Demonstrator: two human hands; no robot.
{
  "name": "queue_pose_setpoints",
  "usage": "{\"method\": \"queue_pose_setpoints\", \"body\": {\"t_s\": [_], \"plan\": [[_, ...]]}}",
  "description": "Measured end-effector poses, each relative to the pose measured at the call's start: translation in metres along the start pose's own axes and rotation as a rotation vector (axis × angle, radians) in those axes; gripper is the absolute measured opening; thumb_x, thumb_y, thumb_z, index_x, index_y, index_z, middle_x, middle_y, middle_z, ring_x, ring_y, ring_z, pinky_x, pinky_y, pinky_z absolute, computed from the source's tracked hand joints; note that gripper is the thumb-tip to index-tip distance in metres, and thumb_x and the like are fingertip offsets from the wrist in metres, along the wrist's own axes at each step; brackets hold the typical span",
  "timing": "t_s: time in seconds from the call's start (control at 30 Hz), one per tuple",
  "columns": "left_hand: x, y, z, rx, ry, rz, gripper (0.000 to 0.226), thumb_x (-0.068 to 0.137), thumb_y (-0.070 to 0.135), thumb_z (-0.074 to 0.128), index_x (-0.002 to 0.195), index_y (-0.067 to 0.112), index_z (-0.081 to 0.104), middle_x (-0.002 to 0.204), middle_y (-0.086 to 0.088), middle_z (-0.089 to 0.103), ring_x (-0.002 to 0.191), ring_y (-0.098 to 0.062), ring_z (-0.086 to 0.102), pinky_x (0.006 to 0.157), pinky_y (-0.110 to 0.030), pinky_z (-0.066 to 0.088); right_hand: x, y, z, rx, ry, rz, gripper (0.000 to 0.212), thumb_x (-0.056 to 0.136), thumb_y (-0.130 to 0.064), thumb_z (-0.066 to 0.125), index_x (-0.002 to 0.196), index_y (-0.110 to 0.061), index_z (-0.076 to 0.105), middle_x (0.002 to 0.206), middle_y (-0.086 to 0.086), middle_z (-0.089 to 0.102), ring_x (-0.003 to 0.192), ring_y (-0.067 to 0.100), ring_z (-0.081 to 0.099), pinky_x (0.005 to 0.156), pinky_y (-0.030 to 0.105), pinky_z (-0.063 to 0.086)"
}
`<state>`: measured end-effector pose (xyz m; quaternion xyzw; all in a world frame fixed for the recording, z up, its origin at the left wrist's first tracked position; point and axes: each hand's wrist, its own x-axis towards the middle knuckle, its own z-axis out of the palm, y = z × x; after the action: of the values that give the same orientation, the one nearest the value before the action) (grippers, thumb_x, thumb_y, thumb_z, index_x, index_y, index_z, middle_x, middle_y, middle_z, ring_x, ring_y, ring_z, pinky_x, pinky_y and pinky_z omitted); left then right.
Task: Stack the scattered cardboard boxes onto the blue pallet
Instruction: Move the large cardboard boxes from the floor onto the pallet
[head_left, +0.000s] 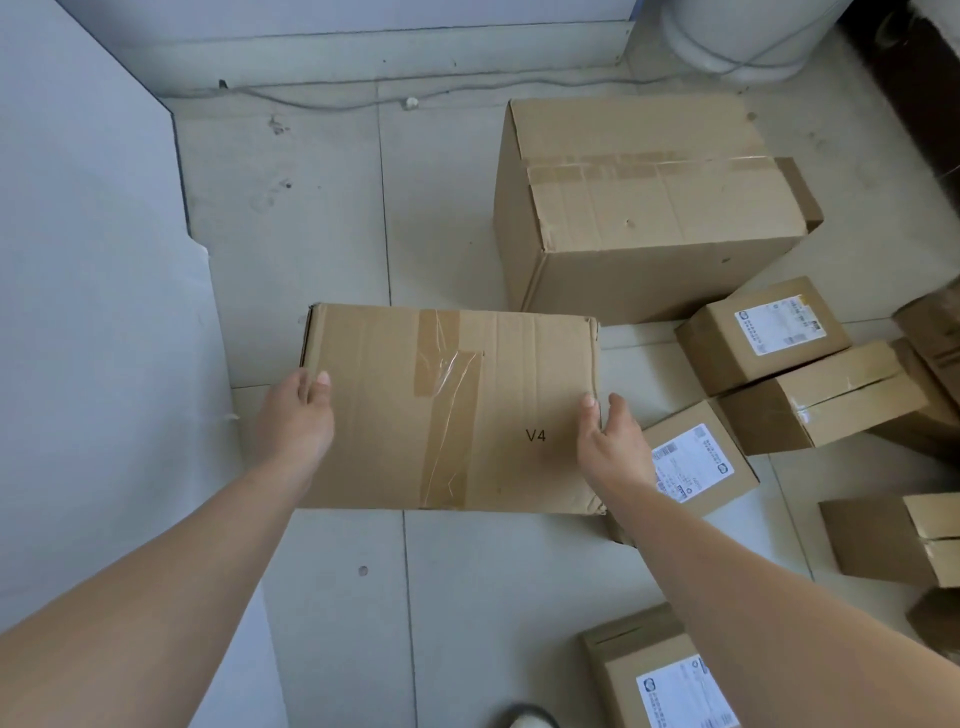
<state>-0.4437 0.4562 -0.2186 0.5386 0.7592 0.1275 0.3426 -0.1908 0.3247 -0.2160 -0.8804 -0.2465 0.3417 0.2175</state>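
I watched both hands close on the flat box (452, 405) marked V4 in pen. The left hand (298, 415) gripped its left edge, thumb lying on the top face and fingers curled down over the side. The right hand (610, 441) gripped the right edge the same way, thumb on top and fingers wrapped round the corner. The flat box sat level over the middle of the tiled floor (322, 234) (I could not tell whether it was resting on the tiles or just clear of them), with brown tape crossing its top.

Behind it, toward the floor's far edge, stood the big box (649, 208), taped along its top seam and apart from the one in hand. Along the right side of the floor lay several small boxes (763, 332), some with white labels; one labelled box (696, 462) sat just beside the right wrist, partly hidden by it. A grey cable (337, 101) ran along the far edge, and a pale wall panel (78, 260) closed the left side.
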Motion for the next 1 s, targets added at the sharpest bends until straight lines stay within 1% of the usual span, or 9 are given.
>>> {"method": "queue_pose_setpoints", "body": {"t_s": [0.07, 0.17, 0.3, 0.5, 0.57, 0.67, 0.83, 0.93, 1.0], "plan": [[0.012, -0.010, 0.009, 0.023, 0.028, 0.007, 0.047, 0.099, 0.041, 0.035, 0.135, 0.011, 0.043, 0.138, -0.010, 0.046, 0.121, -0.033, 0.046, 0.094, -0.039, 0.037, 0.012, 0.007, 0.012, 0.022, 0.018, 0.007, 0.056, 0.097, -0.048, 0.027, 0.136, -0.008, 0.032, 0.140, 0.012, 0.042, 0.127, 0.032, 0.039, 0.101, 0.044, 0.034], [0.026, -0.019, 0.021, 0.062, 0.033, -0.078, 0.048, 0.099, 0.041, 0.033, 0.133, 0.006, 0.037, 0.141, -0.015, 0.041, 0.126, -0.037, 0.041, 0.104, -0.047, 0.033, 0.026, 0.012, 0.025, 0.064, 0.016, 0.050, 0.052, 0.097, -0.046, 0.027, 0.134, -0.009, 0.031, 0.138, 0.011, 0.044, 0.124, 0.033, 0.042, 0.100, 0.045, 0.035], [0.031, -0.023, 0.028, 0.027, -0.015, -0.115, 0.047, 0.099, 0.041, 0.033, 0.123, 0.002, 0.044, 0.130, -0.019, 0.049, 0.119, -0.039, 0.046, 0.095, -0.045, 0.038, 0.029, 0.010, 0.032, 0.143, 0.048, 0.053, 0.032, 0.098, -0.038, 0.029, 0.101, -0.008, 0.041, 0.107, 0.012, 0.055, 0.102, 0.033, 0.050, 0.082, 0.041, 0.039], [0.008, -0.007, -0.004, 0.023, 0.078, -0.050, 0.042, 0.098, 0.040, 0.035, 0.115, 0.004, 0.048, 0.123, -0.018, 0.053, 0.111, -0.039, 0.051, 0.090, -0.047, 0.042, 0.002, -0.006, 0.005, 0.194, 0.091, 0.008, 0.025, 0.097, -0.037, 0.031, 0.096, -0.014, 0.040, 0.093, 0.001, 0.048, 0.088, 0.025, 0.046, 0.075, 0.036, 0.036], [-0.007, 0.007, -0.022, 0.014, 0.110, 0.002, 0.041, 0.097, 0.040, 0.035, 0.115, 0.005, 0.047, 0.120, -0.017, 0.054, 0.108, -0.039, 0.052, 0.090, -0.048, 0.044, -0.013, -0.016, -0.015, 0.172, 0.116, -0.006, 0.033, 0.097, -0.040, 0.030, 0.110, -0.013, 0.042, 0.100, 0.000, 0.048, 0.095, 0.024, 0.048, 0.080, 0.039, 0.037], [-0.032, 0.035, -0.054, 0.027, 0.134, 0.094, 0.043, 0.097, 0.039, 0.036, 0.122, 0.006, 0.046, 0.119, -0.017, 0.053, 0.107, -0.038, 0.052, 0.090, -0.050, 0.045, -0.039, -0.038, -0.056, 0.113, 0.171, -0.007, 0.047, 0.098, -0.042, 0.031, 0.138, -0.017, 0.035, 0.128, 0.002, 0.050, 0.119, 0.024, 0.046, 0.092, 0.040, 0.036], [-0.083, 0.086, -0.105, 0.081, 0.109, 0.186, 0.044, 0.097, 0.041, 0.036, 0.134, 0.017, 0.041, 0.114, -0.018, 0.049, 0.104, -0.038, 0.051, 0.088, -0.047, 0.045, -0.089, -0.071, -0.132, 0.067, 0.285, -0.006, 0.045, 0.099, -0.038, 0.035, 0.134, -0.010, 0.037, 0.128, 0.007, 0.052, 0.119, 0.029, 0.046, 0.082, 0.034, 0.032], [-0.116, 0.119, -0.131, 0.078, 0.086, 0.219, 0.046, 0.098, 0.040, 0.036, 0.137, 0.017, 0.039, 0.118, -0.019, 0.048, 0.106, -0.038, 0.051, 0.086, -0.043, 0.042, -0.119, -0.083, -0.173, 0.038, 0.332, 0.017, 0.053, 0.098, -0.041, 0.034, 0.145, -0.017, 0.027, 0.136, 0.005, 0.048, 0.124, 0.027, 0.044, 0.092, 0.037, 0.036], [-0.136, 0.141, -0.146, 0.066, 0.061, 0.230, 0.047, 0.098, 0.039, 0.036, 0.140, 0.018, 0.038, 0.122, -0.018, 0.046, 0.106, -0.037, 0.051, 0.085, -0.042, 0.041, -0.138, -0.086, -0.198, 0.044, 0.370, 0.029, 0.055, 0.098, -0.043, 0.033, 0.148, -0.022, 0.021, 0.138, 0.004, 0.048, 0.124, 0.027, 0.044, 0.093, 0.039, 0.038]]}}
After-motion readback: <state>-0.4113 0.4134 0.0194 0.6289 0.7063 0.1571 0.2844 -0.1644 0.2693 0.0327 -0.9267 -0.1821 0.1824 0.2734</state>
